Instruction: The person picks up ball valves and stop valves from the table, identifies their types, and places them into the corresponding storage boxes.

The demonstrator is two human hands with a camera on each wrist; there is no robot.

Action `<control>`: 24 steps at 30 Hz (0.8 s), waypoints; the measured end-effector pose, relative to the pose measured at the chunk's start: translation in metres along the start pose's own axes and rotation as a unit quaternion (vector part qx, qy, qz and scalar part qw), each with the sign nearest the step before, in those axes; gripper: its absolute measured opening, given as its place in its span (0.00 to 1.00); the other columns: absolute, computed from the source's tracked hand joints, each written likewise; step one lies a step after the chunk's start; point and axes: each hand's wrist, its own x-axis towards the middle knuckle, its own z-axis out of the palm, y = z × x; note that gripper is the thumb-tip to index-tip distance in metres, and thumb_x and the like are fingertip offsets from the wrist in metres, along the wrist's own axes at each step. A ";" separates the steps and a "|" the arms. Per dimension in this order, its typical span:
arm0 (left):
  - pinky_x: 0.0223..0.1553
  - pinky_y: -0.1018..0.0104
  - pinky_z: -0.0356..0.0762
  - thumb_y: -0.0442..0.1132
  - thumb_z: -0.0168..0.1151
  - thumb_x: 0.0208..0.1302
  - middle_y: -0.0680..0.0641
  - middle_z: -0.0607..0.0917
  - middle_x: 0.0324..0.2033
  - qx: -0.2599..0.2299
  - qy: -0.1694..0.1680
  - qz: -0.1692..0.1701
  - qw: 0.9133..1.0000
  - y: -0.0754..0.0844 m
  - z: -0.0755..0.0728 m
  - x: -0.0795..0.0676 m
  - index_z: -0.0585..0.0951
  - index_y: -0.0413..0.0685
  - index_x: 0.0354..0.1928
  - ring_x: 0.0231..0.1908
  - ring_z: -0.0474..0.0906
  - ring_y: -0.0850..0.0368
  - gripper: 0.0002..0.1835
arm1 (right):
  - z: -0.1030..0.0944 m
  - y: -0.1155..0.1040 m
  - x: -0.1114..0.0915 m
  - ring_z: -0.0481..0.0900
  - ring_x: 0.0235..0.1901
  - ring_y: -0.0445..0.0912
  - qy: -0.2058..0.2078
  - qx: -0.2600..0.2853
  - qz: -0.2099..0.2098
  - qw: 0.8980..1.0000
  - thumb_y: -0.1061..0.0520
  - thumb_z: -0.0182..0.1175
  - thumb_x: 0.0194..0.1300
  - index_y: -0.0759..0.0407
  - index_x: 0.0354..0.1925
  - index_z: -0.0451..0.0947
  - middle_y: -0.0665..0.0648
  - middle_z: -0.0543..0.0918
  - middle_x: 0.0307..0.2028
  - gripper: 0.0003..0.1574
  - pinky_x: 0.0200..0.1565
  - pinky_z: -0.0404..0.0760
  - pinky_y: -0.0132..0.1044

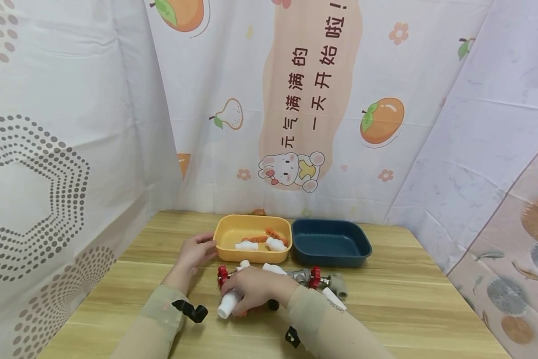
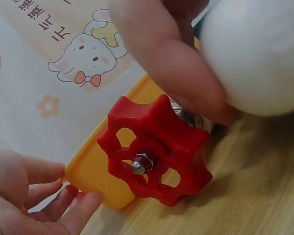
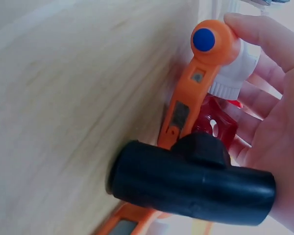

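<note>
My right hand (image 1: 255, 286) grips a white plastic ball valve (image 1: 229, 303) low over the table. Its orange lever (image 3: 188, 93) with a blue cap shows in the right wrist view, the thumb against the lever's pivot end. My left hand (image 1: 196, 253) rests its fingertips against the left end of the yellow bin (image 1: 253, 256). Inside that bin lie white valves (image 1: 275, 244) with orange levers (image 1: 256, 239). Close to the right hand are a red handwheel valve (image 2: 157, 152) and a black T-shaped pipe fitting (image 3: 196, 186). The right hand hides part of the pile.
A dark blue bin (image 1: 332, 244) stands right of the yellow one. In front of it lie a second red-handled valve (image 1: 315, 277), a grey elbow fitting (image 1: 338, 285) and a white tube-like piece (image 1: 334, 299). A printed curtain (image 1: 233, 75) hangs behind the wooden table (image 1: 386, 309).
</note>
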 end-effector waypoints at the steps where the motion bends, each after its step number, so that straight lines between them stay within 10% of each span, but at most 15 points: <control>1: 0.54 0.55 0.81 0.28 0.58 0.73 0.30 0.73 0.65 0.000 -0.001 0.000 1.000 0.000 0.000 0.000 0.70 0.31 0.69 0.61 0.75 0.39 0.25 | 0.000 0.001 0.000 0.75 0.42 0.30 0.001 0.005 -0.002 1.000 0.48 0.74 0.60 0.45 0.52 0.83 0.37 0.82 0.44 0.22 0.49 0.73 0.23; 24: 0.55 0.54 0.81 0.28 0.58 0.73 0.29 0.72 0.65 -0.003 -0.002 -0.001 1.000 0.000 0.001 -0.001 0.70 0.31 0.69 0.61 0.75 0.38 0.25 | -0.021 0.002 -0.013 0.76 0.41 0.31 0.073 0.129 -0.030 0.989 0.52 0.72 0.64 0.49 0.53 0.81 0.37 0.81 0.43 0.20 0.45 0.79 0.25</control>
